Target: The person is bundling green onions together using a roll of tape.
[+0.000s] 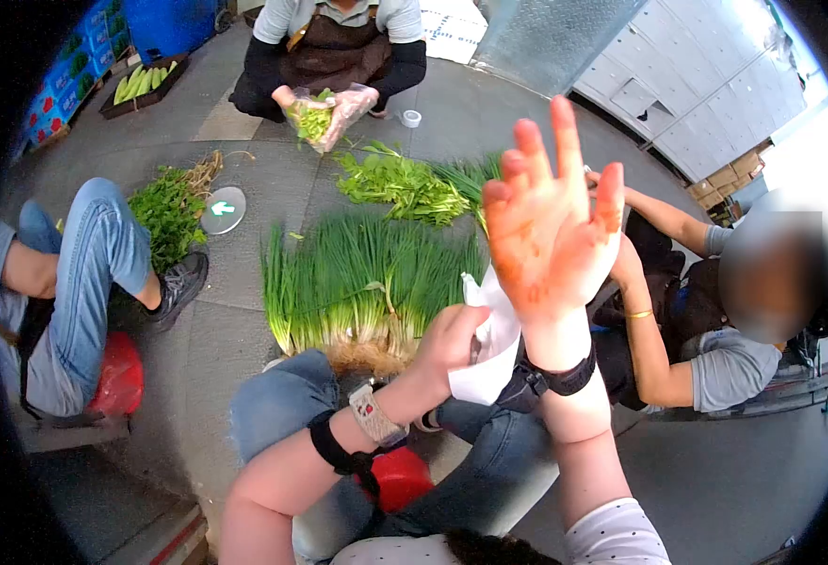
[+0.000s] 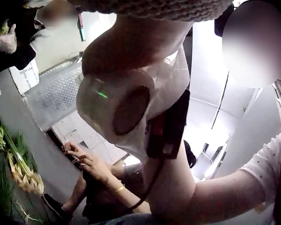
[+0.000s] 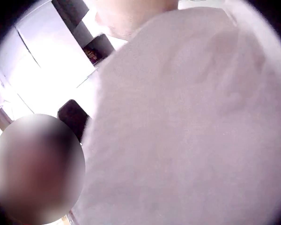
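In the head view, my left hand (image 1: 454,341) grips white paper (image 1: 489,353) close beside my right wrist. The left wrist view shows it as a white paper roll (image 2: 103,105) with a dark round hollow at its end. My right hand (image 1: 553,231) is raised with the palm up, fingers spread and holding nothing. Orange-red stains mark that palm. A pale sheet-like surface (image 3: 187,117) fills most of the right wrist view. In front of my knees lies a wide row of scallions (image 1: 367,282), roots toward me.
Leafy greens (image 1: 405,188) lie behind the scallions, and more herbs (image 1: 164,212) lie left by a round floor plate (image 1: 224,210). A person opposite holds a plastic bag of greens (image 1: 318,124). Other people sit at left and right. A tray of pale green vegetables (image 1: 146,85) stands back left.
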`<action>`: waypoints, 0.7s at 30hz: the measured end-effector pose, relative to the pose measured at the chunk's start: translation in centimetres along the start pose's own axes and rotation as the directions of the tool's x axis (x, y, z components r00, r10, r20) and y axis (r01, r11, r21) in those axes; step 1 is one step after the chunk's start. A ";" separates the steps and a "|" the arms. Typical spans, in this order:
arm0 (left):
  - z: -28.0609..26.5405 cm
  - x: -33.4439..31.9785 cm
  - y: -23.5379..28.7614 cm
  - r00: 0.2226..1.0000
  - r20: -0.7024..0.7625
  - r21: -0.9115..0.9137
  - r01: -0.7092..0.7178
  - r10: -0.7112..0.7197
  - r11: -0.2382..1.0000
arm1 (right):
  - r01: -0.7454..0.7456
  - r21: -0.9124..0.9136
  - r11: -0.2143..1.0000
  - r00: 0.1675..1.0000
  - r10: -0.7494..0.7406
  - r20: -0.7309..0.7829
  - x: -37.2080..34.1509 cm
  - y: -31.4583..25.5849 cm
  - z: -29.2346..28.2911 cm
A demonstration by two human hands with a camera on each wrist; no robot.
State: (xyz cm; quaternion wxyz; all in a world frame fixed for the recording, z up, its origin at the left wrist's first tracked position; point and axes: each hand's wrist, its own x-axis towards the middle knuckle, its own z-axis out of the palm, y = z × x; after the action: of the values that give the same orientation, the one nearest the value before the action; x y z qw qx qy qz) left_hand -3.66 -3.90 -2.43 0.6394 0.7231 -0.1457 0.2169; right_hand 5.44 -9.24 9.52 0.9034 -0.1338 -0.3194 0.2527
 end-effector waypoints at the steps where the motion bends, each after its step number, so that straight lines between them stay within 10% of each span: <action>1: -0.5 -0.1 -0.5 0.993 0.046 -0.202 0.112 -0.104 0.973 | -0.008 -0.025 1.000 0.999 0.007 -0.046 -0.1 0.6 0.3; 8: -2.9 0.2 -0.4 0.982 -0.008 -0.076 -0.188 0.188 0.979 | 0.005 -0.564 0.826 1.000 -0.001 0.007 -2.1 3.1 -0.8; 12: -3.7 1.5 2.1 0.973 0.142 -0.221 0.209 -0.180 0.953 | 0.112 -0.768 0.630 0.983 0.042 0.178 -3.0 3.3 -0.3; 16: -4.7 1.1 1.9 0.950 0.307 0.118 0.012 -0.048 0.993 | 0.059 -0.815 0.576 0.964 0.180 0.197 -4.5 3.6 -1.1; 18: -4.9 0.8 1.1 0.977 0.198 -0.085 0.097 -0.079 0.992 | 0.191 -0.919 0.344 0.925 0.251 0.286 -4.7 2.9 -1.9; 21: -5.3 0.1 0.6 0.976 -0.085 0.201 -0.178 0.198 0.963 | 0.257 -0.957 0.133 0.889 0.355 0.289 -5.1 1.7 -1.8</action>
State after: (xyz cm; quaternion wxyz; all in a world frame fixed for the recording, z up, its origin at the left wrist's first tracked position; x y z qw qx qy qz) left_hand -4.50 1.22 -1.41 0.5499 0.7520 -0.1584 0.3272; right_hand 2.56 -10.72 4.90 0.4756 -0.6418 -0.6007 0.0328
